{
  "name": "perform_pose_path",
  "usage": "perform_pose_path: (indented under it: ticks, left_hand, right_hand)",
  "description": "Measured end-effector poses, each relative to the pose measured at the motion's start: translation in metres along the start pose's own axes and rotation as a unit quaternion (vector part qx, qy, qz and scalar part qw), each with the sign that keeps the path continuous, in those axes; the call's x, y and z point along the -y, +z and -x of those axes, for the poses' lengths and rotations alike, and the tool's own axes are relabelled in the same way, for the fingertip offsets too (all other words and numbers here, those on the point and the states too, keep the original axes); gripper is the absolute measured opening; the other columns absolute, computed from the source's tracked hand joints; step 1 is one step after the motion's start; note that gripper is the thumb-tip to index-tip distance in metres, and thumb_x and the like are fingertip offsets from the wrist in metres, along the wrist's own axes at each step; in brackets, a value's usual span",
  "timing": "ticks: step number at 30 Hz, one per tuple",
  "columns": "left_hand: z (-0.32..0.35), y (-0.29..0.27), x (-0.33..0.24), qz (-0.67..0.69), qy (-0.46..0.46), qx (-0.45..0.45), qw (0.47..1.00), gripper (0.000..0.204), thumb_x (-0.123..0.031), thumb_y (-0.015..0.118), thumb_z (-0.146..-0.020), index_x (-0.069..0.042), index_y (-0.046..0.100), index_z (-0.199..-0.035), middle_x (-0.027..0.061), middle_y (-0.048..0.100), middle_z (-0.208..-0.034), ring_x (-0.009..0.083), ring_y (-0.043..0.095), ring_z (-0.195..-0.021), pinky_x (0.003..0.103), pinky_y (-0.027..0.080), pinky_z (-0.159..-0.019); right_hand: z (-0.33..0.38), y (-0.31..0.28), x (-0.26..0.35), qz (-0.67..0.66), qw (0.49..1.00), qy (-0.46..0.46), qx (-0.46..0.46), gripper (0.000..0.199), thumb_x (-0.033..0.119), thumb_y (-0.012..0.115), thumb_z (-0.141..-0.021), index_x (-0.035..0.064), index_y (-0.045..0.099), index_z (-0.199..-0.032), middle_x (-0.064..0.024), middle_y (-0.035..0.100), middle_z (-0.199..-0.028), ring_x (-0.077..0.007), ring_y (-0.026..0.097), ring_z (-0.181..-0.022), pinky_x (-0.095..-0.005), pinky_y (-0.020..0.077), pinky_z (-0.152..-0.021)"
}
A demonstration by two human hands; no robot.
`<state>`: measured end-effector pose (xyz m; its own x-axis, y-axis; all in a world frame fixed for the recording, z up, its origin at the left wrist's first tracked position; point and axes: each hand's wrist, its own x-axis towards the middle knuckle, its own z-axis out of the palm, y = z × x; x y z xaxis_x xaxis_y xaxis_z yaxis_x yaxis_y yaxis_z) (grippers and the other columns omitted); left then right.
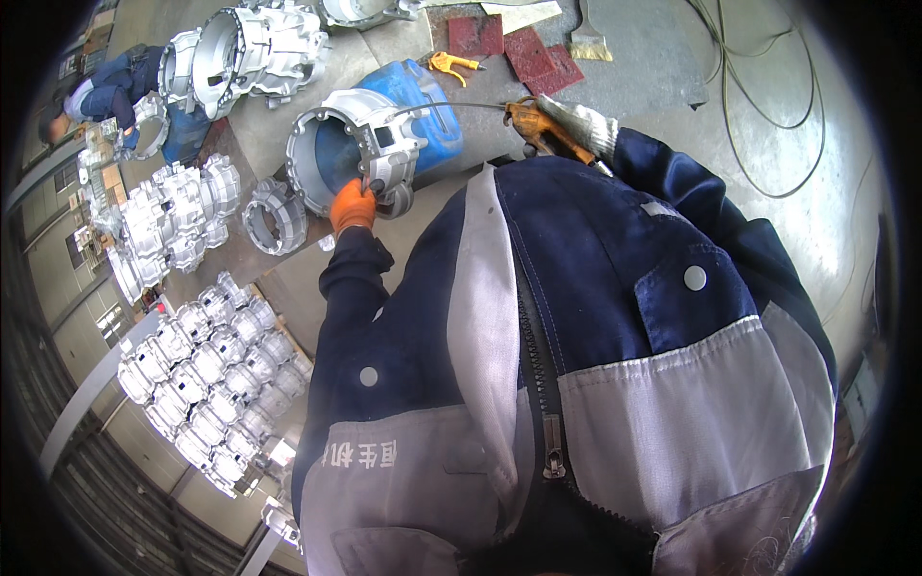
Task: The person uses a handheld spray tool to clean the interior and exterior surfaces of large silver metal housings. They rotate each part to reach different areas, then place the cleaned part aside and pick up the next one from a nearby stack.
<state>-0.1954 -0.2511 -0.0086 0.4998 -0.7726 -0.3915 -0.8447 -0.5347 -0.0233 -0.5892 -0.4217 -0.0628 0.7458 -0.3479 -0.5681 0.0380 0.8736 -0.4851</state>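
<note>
A silver cast-metal housing (389, 130) lies on its side on the bench, its wide round opening facing left. My left hand (353, 205), in an orange glove, closes on the lower rim of that opening. In a pale, orange-stained glove, my right hand (584, 127) wraps round an orange tool with a long thin rod (538, 125). The rod runs left to the top of the housing, and where its tip ends is hard to make out. A blue plastic jerrycan (423, 101) lies right behind the housing.
A yellow air blow gun (451, 64), dark red pads (526, 56) and a brush (590, 40) lie farther back. More housings (259, 53) and a ring-shaped casting (275, 217) stand left; stacked castings (206, 370) sit lower left. Another person (115, 86) bends at far left. A hose (735, 125) loops at right.
</note>
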Motion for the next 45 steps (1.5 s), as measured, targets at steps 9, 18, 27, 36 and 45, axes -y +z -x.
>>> perform_pose_path:
  ticks: [9,18,27,36,45]
  left_hand:
    - [0.001,-0.001,-0.001,0.008,-0.003,0.009,1.0,0.027,-0.031,0.058,-0.084,-0.007,0.062,-0.096,0.0186,0.064,-0.093,0.0387,0.058,-0.091,0.043,0.045,-0.077]
    - [0.0,-0.004,-0.003,0.011,-0.008,0.015,1.0,0.027,-0.031,0.057,-0.084,-0.008,0.063,-0.099,0.0186,0.064,-0.094,0.0385,0.059,-0.092,0.044,0.045,-0.078]
    - [0.0,-0.005,-0.006,0.007,0.005,0.014,1.0,0.026,-0.027,0.058,-0.083,-0.008,0.063,-0.1,0.0188,0.064,-0.094,0.0377,0.059,-0.092,0.042,0.046,-0.079]
    - [-0.006,0.0,0.003,0.033,0.01,0.039,0.999,0.027,-0.025,0.059,-0.082,-0.006,0.063,-0.101,0.0192,0.065,-0.092,0.0367,0.06,-0.091,0.042,0.046,-0.079]
    - [-0.002,-0.007,-0.006,0.036,-0.011,0.045,0.998,0.027,-0.025,0.059,-0.082,-0.005,0.063,-0.099,0.0198,0.064,-0.092,0.0377,0.06,-0.09,0.042,0.045,-0.078]
  right_hand:
    - [0.008,0.005,0.006,0.02,1.0,0.013,0.005,0.05,0.052,0.047,-0.092,0.0062,0.061,-0.109,-0.0064,0.066,-0.086,-0.0126,0.063,-0.068,-0.0242,0.053,-0.062]
    - [0.0,-0.003,0.003,0.016,0.999,0.019,0.029,0.048,0.048,0.046,-0.094,0.0056,0.058,-0.113,-0.0079,0.066,-0.091,-0.0135,0.064,-0.072,-0.0259,0.0549,-0.064]
    - [-0.009,-0.003,-0.004,-0.054,0.998,0.03,0.008,0.042,0.039,0.046,-0.096,0.0027,0.057,-0.114,-0.0098,0.065,-0.096,-0.0183,0.065,-0.076,-0.0304,0.0557,-0.068]
    - [0.011,0.001,-0.001,-0.018,1.0,-0.004,-0.008,0.046,0.047,0.047,-0.094,0.0043,0.062,-0.105,-0.0076,0.067,-0.087,-0.0136,0.063,-0.065,-0.0261,0.0539,-0.059]
    - [-0.011,-0.004,-0.014,-0.023,0.998,-0.018,-0.052,0.046,0.048,0.048,-0.093,0.0061,0.063,-0.102,-0.0063,0.067,-0.084,-0.0133,0.063,-0.063,-0.0263,0.0531,-0.057]
